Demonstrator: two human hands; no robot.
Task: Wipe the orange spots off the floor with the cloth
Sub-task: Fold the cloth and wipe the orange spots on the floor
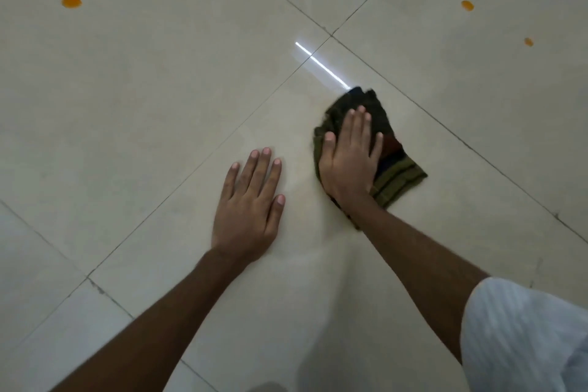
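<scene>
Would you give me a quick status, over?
Right hand flat on cloth; left hand flat on floor. Five spots remain, far off. Nothing blocking.

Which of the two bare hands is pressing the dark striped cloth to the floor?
The right hand, flat on the dark striped cloth; the left hand rests on bare floor tile.

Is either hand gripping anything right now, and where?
Nothing is gripped. The right hand presses flat on the cloth; the left hand rests flat on bare floor.
</scene>
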